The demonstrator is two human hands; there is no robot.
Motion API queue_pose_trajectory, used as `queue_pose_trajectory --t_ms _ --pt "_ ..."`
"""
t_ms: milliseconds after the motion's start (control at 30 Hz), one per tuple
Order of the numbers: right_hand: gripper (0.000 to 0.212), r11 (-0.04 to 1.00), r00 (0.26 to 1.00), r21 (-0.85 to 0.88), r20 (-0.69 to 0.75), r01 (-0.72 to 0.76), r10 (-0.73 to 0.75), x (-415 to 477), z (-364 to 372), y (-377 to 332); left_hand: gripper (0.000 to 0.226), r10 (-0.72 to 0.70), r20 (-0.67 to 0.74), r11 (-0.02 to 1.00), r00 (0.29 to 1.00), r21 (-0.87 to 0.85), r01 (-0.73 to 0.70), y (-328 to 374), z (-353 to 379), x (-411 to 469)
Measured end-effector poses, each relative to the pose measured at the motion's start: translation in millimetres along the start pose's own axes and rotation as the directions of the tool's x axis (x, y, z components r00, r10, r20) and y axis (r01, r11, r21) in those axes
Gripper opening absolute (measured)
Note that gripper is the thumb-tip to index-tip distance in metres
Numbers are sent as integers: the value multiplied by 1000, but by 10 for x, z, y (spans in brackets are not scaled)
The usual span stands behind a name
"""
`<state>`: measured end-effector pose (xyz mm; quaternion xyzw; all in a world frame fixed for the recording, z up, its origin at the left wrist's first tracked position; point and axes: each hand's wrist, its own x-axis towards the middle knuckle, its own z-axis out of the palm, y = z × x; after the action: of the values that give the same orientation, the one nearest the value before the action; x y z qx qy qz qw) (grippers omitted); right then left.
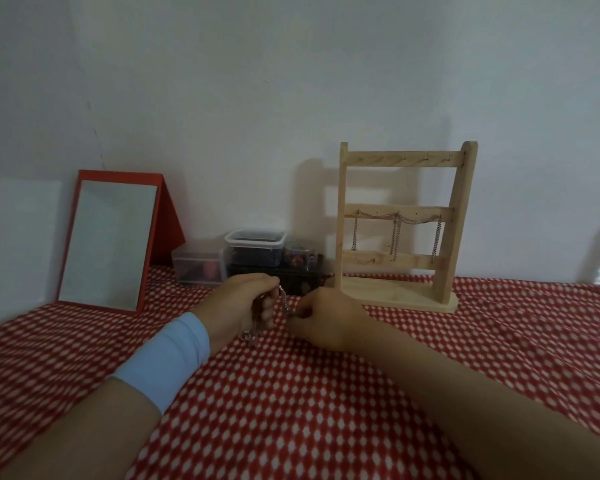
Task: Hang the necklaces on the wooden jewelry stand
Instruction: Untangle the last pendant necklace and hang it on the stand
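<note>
Our left hand [243, 303] and right hand [326, 320] grip the necklace [284, 300] with curled fingers [266, 311]; we fear it may knot, or catch the chains [395, 233] hanging on the stand [399, 160]

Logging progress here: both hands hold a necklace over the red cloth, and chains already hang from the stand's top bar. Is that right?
Not quite. In the head view the chains hang from the middle bar of the wooden stand; its top bar is bare. The left hand and right hand do hold a necklace over the red cloth.
</note>
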<state>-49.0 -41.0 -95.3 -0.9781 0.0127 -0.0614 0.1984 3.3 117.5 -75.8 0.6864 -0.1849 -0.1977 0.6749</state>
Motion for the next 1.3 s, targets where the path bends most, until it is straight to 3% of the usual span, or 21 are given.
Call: queue_pose_trajectory --t_ms 100,167,267,467,567,633,700,800,1000,1133,1300 --pt "34 967 997 246 62 -62 48 -18 -161 48 35 39 -70 996 997 78 -33 6 -36 15" --pt "35 915 993 387 36 -115 110 -33 -288 138 32 68 -111 968 991 249 -39 15 -62 -4" --pt "35 805 987 579 -2 -131 162 -84 -459 287 24 194 -88 840 977 530 -119 23 -26 -11" --pt "37 747 957 648 -91 -152 274 -152 -622 422 26 255 20 729 967 653 -206 65 194 40" --pt "35 689 954 697 -23 -199 298 -247 -701 482 28 192 -6 813 981 561 -155 55 275 100" --pt "30 745 978 652 -25 -141 207 -353 -727 566 27 149 -1 892 989 431 -134 79 350 122" --pt "29 815 979 571 -87 -101 182 -451 -744 615 19 198 48 853 979 483 -197 104 423 131" --pt "23 814 976 580 -160 -29 148 -526 -774 661 11 261 146 745 954 597 -296 130 551 116" --pt "22 878 988 475 -95 -64 124 -555 -830 792 20 211 130 832 969 497 -247 127 751 176" --pt "28 790 985 606 -54 -99 165 -554 -744 884 22 116 134 936 984 316 -154 92 913 244" --pt "27 648 992 758 -9 -77 128 -578 -609 920 22 245 152 846 957 449 -288 76 1064 261"
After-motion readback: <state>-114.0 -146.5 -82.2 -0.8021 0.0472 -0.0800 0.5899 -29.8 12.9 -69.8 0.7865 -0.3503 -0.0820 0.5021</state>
